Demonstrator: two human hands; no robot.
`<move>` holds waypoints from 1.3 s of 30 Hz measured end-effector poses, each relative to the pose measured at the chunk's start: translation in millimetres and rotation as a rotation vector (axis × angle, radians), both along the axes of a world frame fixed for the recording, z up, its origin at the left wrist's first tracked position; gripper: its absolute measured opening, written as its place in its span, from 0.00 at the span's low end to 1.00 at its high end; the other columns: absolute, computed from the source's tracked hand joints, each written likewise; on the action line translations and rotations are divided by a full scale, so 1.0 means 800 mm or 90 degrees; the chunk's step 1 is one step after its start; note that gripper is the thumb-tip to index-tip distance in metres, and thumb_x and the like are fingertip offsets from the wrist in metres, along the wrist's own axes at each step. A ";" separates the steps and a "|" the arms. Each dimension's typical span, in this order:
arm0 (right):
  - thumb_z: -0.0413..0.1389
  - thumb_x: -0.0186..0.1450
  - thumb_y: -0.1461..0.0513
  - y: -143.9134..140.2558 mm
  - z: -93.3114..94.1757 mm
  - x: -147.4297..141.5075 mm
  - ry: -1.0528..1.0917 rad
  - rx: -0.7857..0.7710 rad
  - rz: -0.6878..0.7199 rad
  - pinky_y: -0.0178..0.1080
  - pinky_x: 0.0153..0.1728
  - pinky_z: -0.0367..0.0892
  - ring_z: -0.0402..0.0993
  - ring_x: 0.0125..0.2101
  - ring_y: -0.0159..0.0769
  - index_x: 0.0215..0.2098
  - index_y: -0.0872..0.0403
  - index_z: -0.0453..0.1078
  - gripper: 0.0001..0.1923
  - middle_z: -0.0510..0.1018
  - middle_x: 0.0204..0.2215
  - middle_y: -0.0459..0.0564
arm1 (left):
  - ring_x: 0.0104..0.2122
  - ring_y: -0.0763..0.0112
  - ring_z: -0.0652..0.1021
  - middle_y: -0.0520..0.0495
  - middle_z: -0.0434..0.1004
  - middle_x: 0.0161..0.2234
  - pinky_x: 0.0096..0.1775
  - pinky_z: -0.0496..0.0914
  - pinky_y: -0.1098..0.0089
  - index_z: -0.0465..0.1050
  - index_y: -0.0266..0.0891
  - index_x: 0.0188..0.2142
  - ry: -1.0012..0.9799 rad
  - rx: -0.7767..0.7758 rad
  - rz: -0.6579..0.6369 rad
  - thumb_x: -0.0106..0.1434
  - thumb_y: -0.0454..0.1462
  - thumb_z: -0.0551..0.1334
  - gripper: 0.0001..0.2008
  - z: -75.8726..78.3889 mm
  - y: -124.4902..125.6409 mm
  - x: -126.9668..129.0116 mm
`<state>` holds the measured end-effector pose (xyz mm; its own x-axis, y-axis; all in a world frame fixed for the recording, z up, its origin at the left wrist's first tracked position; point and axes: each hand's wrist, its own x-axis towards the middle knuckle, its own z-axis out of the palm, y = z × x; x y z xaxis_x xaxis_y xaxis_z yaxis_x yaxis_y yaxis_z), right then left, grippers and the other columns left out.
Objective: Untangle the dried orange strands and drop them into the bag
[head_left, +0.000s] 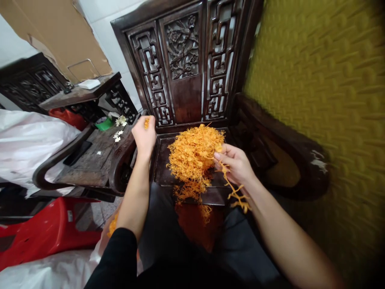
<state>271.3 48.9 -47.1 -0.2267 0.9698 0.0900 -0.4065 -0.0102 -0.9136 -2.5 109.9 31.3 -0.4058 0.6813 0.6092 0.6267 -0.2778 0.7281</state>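
Observation:
A heap of orange plastic sprues [192, 154] lies on the seat of a dark carved wooden chair [183, 68] in front of me. My right hand [236, 162] is closed on one orange sprue strand [236, 192] that hangs down below the wrist, at the right edge of the heap. My left hand [144, 136] is raised over the chair's left armrest, fingers closed around a small orange piece [146, 122]. More orange strands spill over the seat's front edge onto my lap.
Left of the chair is a dark wooden side table [90, 158] with small white flower pieces [118, 134] and a green object. A red plastic stool [45, 230] and white plastic sheeting [27, 138] lie at lower left. A yellow textured surface [325, 92] fills the right.

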 end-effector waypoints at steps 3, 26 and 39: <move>0.71 0.56 0.54 0.003 0.004 0.002 0.067 -0.002 -0.001 0.31 0.16 0.49 0.52 0.13 0.23 0.26 0.52 0.61 0.22 0.67 0.15 0.39 | 0.42 0.66 0.80 0.47 0.84 0.42 0.49 0.72 0.66 0.82 0.43 0.46 -0.033 -0.039 -0.175 0.67 0.41 0.64 0.12 0.002 -0.035 0.023; 0.68 0.58 0.54 -0.003 0.000 -0.002 -0.133 0.082 -0.109 0.33 0.19 0.49 0.56 0.16 0.26 0.24 0.53 0.64 0.19 0.66 0.16 0.41 | 0.29 0.71 0.74 0.47 0.78 0.28 0.36 0.66 0.70 0.81 0.37 0.30 0.251 0.013 -0.031 0.69 0.41 0.62 0.14 0.001 -0.026 -0.001; 0.58 0.63 0.56 -0.011 0.003 -0.011 -0.429 0.191 -0.088 0.35 0.22 0.51 0.56 0.19 0.28 0.24 0.52 0.61 0.15 0.63 0.17 0.41 | 0.36 0.68 0.79 0.45 0.81 0.39 0.41 0.70 0.69 0.79 0.39 0.44 0.505 -0.033 -0.277 0.70 0.36 0.58 0.11 -0.009 -0.043 0.042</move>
